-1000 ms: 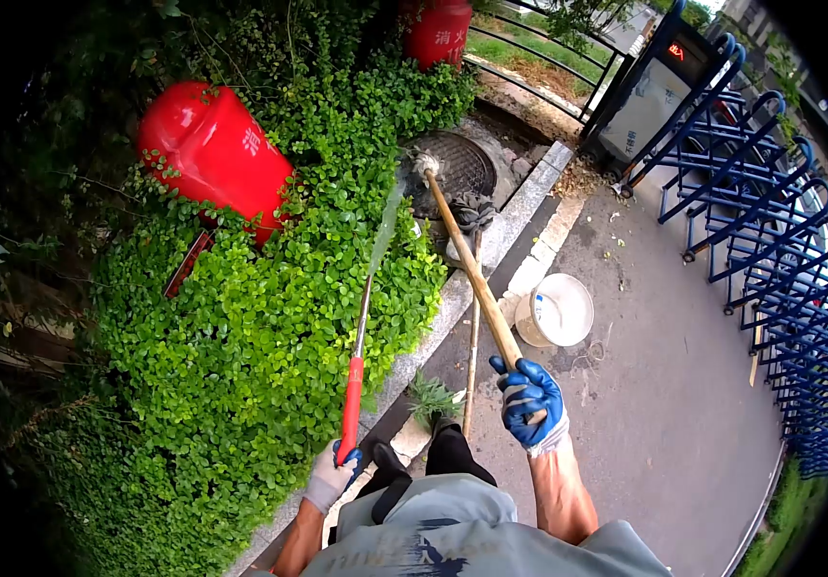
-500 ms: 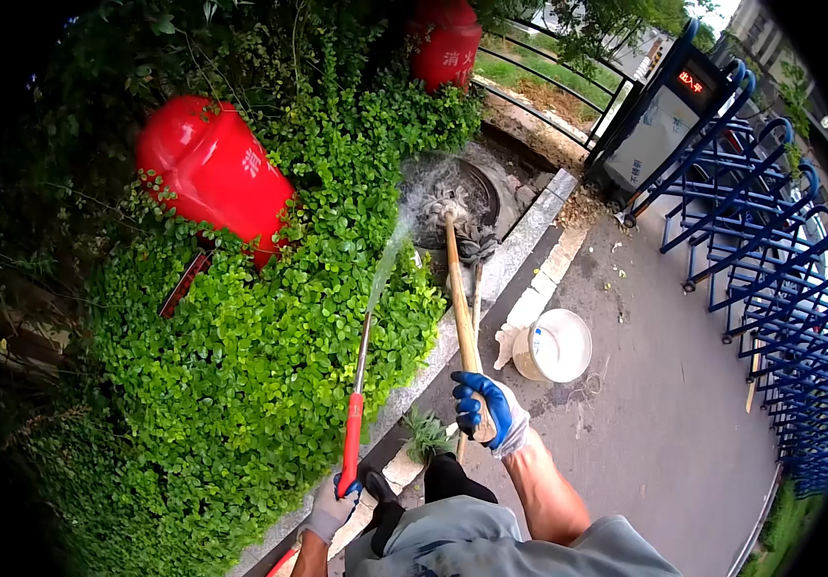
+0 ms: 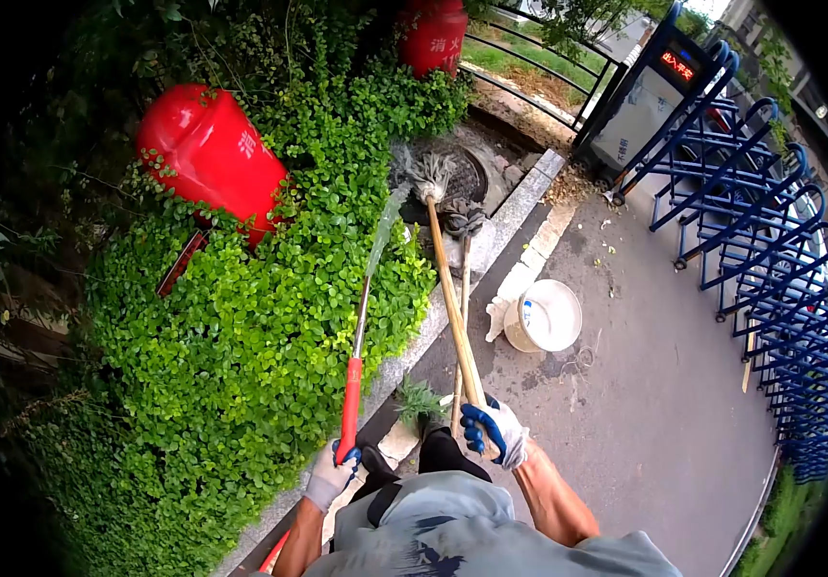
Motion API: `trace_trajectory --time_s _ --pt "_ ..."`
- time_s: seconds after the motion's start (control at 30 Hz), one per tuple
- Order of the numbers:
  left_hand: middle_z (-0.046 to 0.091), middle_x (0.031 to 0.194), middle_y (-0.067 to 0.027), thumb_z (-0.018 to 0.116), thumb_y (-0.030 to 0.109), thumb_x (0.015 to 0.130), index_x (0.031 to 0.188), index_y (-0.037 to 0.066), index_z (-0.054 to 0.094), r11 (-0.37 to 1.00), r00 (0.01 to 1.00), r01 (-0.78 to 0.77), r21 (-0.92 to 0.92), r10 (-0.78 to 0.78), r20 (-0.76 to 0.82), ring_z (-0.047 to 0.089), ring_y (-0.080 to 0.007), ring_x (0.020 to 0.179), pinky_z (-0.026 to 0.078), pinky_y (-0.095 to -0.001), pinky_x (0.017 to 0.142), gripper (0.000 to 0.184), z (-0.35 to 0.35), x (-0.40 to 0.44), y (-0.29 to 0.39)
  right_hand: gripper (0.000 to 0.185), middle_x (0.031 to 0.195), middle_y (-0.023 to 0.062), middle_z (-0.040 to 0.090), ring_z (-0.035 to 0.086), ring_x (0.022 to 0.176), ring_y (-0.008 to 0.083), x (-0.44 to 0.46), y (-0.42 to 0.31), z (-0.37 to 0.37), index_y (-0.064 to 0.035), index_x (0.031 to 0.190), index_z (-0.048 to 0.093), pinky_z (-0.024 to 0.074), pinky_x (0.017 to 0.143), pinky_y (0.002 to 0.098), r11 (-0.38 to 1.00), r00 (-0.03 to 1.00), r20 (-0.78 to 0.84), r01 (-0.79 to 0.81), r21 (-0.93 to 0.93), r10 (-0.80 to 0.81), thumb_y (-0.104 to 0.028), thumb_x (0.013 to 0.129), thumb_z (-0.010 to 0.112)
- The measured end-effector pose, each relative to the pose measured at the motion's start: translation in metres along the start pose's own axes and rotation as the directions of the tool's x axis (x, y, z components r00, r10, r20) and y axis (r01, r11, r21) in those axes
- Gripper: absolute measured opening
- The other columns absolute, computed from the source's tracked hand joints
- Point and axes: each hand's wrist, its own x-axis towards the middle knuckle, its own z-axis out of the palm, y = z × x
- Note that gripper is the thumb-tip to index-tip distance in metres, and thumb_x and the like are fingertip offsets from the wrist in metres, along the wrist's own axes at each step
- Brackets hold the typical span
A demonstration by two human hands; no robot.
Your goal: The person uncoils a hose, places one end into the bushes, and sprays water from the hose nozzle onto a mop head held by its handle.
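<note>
My left hand [image 3: 330, 473], in a grey and blue glove, grips the red handle of a spray wand [image 3: 352, 399]. Water [image 3: 387, 226] streams from its metal tip toward a round manhole cover [image 3: 467, 173]. My right hand [image 3: 496, 433], gloved in white and blue, is closed round the wooden handle of a mop [image 3: 454, 313]. The pale mop head [image 3: 431, 177] lies over the cover, wet by the spray. A second mop with a dark grey head [image 3: 462, 217] rests on the kerb beside it. Right of the handles stands a white bucket [image 3: 550, 315].
Green shrubs [image 3: 231, 356] fill the left side, with a large red hydrant cover [image 3: 210, 154] among them and another red one [image 3: 432, 37] behind. A stone kerb [image 3: 520, 207] runs diagonally. A blue folding gate [image 3: 722, 192] lines the right side.
The mop head has shifted about on the manhole cover, and my right hand has moved left and lower since the first frame. The wand still sprays from my left hand.
</note>
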Motion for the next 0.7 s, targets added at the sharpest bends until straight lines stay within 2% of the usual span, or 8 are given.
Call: trace_trajectory --time_s 0.03,0.13,0.27,0.37,0.47,0.5,0.6,0.7 --pt "0.054 0.076 0.0017 0.060 -0.004 0.085 0.097 0.004 0.057 0.999 0.999 0.032 0.022 -0.032 -0.008 0.050 -0.0075 0.065 0.045 -0.0245 0.059 0.016 0.000 -0.005 0.008 0.020 0.070 0.0046 0.051 0.046 0.046 0.0138 -0.021 0.019 -0.006 -0.0129 0.111 0.050 0.0364 0.037 0.0268 0.969 0.984 0.166 -0.102 0.226 0.065 -0.009 0.093 0.060" --pt "0.053 0.076 0.0019 0.060 -0.004 0.084 0.097 0.004 0.057 0.991 0.992 0.126 0.048 -0.126 -0.005 0.050 -0.0072 0.065 0.045 -0.0245 0.060 0.016 0.002 -0.001 0.027 0.012 0.070 0.0033 0.051 0.049 0.050 0.0139 -0.063 0.005 0.008 -0.0111 0.103 0.053 0.0382 0.041 0.0271 0.989 0.996 0.015 -0.091 0.114 0.090 -0.007 0.093 0.059" --pt "0.053 0.075 0.0016 0.060 -0.003 0.084 0.098 0.004 0.057 0.984 0.984 0.177 -0.025 -0.177 -0.006 0.050 -0.0072 0.064 0.044 -0.0242 0.059 0.016 0.006 0.011 0.014 0.009 0.070 0.0029 0.053 0.048 0.048 0.0132 -0.003 -0.027 0.007 -0.0121 0.098 0.051 0.0390 0.038 0.0270 0.970 0.988 0.131 -0.114 0.213 0.087 -0.009 0.094 0.059" --pt "0.053 0.074 0.0020 0.061 -0.003 0.085 0.098 0.005 0.057 0.993 0.998 0.062 0.101 -0.059 -0.033 0.048 -0.0068 0.061 0.043 -0.0239 0.056 0.016 0.010 0.018 0.036 0.009 0.070 0.0049 0.053 0.050 0.048 0.0155 0.068 -0.040 -0.004 -0.0100 0.095 0.050 0.0414 0.038 0.0296 0.988 0.991 0.133 -0.008 0.156 -0.013 -0.010 0.094 0.059" --pt "0.054 0.074 0.0018 0.061 -0.003 0.085 0.099 0.005 0.057 0.996 0.996 -0.011 0.083 0.018 -0.087 0.049 -0.0071 0.061 0.044 -0.0244 0.056 0.016 0.010 0.027 -0.015 0.013 0.069 0.0049 0.054 0.049 0.048 0.0163 0.154 -0.053 -0.014 -0.0106 0.094 0.050 0.0408 0.039 0.0302 0.993 0.990 0.103 0.106 -0.043 -0.101 -0.013 0.092 0.062" --pt "0.055 0.076 0.0015 0.061 -0.004 0.085 0.099 0.005 0.056 0.986 0.997 0.056 0.158 -0.046 -0.068 0.050 -0.0075 0.061 0.045 -0.0246 0.055 0.018 0.006 0.026 -0.008 0.013 0.068 0.0046 0.054 0.049 0.048 0.0163 0.185 -0.064 -0.028 -0.0109 0.094 0.049 0.0394 0.039 0.0296 0.999 0.970 0.242 0.020 0.046 -0.030 -0.013 0.092 0.062" --pt "0.059 0.076 -0.0019 0.067 0.003 0.083 0.102 0.002 0.060 0.997 0.993 0.077 0.028 -0.075 -0.086 0.055 -0.0108 0.066 0.048 -0.0285 0.062 0.020 0.006 0.021 -0.008 0.012 0.063 0.0042 0.053 0.048 0.045 0.0159 0.179 -0.100 -0.005 -0.0081 0.087 0.051 0.0390 0.038 0.0299 0.976 0.987 0.094 0.148 -0.162 -0.134 -0.012 0.090 0.062" --pt "0.058 0.079 -0.0006 0.063 -0.001 0.085 0.104 0.003 0.058 0.997 0.996 0.067 0.024 -0.066 -0.063 0.055 -0.0095 0.066 0.048 -0.0266 0.061 0.020 0.001 0.014 -0.012 0.014 0.062 0.0039 0.053 0.049 0.043 0.0159 0.108 -0.075 -0.007 -0.0088 0.097 0.051 0.0402 0.036 0.0309 0.939 0.995 -0.041 0.074 -0.336 -0.093 -0.010 0.088 0.062"
